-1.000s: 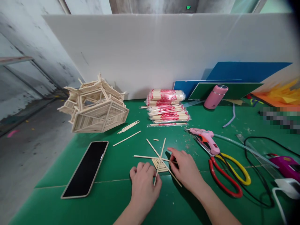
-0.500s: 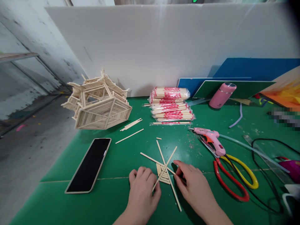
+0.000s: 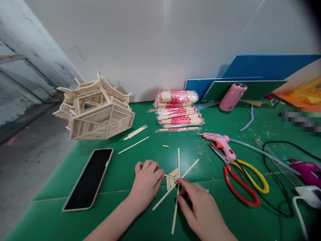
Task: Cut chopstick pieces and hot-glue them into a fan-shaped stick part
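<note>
Crossed wooden sticks form a star-like frame on the green table, with short cut pieces laid side by side between two of its arms. My left hand is closed at the left end of one stick, thumb and fingertips pinching it. My right hand has its thumb and index finger closed on the frame near the crossing, hiding part of the right-hand arms. A tiny cut stick lies just beyond the frame.
A house-like stick model and a phone are on the left. Wrapped chopsticks lie at the back. On the right are a pink glue gun, red-and-yellow-handled scissors, a black cable and a pink bottle.
The stick frame has turned on the table, its arms now pointing in different directions. My left hand has moved up and left, to another stick's end; my right hand has shifted to the crossing. The view has shifted slightly.
</note>
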A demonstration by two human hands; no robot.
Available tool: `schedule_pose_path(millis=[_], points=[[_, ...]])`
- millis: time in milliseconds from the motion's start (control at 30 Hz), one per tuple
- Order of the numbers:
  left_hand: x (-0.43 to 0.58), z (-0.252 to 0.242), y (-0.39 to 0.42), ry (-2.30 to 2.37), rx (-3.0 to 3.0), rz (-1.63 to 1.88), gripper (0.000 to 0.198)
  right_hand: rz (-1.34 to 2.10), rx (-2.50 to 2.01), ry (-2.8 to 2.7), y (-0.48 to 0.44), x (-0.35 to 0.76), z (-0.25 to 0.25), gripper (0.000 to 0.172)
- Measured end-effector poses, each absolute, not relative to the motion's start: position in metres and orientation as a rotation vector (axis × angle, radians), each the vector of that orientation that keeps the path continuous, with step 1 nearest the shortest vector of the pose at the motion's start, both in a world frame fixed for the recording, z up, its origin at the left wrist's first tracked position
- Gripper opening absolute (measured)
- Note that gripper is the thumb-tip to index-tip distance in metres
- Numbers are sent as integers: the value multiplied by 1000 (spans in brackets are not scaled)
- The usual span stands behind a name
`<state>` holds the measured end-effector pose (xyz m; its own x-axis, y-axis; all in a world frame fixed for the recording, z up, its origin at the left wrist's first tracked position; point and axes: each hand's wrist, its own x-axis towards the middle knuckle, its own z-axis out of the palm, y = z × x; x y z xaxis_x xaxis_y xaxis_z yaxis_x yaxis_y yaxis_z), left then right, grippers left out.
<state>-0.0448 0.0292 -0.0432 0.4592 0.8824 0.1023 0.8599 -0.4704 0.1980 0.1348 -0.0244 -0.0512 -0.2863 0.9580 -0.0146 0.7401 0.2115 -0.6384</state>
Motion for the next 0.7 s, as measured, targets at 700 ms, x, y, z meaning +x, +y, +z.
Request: schedule_pose_path(millis=[700], points=[[-51, -47, -9, 1609, 2560, 596, 41, 397, -1456, -2184, 10, 170, -56, 23]])
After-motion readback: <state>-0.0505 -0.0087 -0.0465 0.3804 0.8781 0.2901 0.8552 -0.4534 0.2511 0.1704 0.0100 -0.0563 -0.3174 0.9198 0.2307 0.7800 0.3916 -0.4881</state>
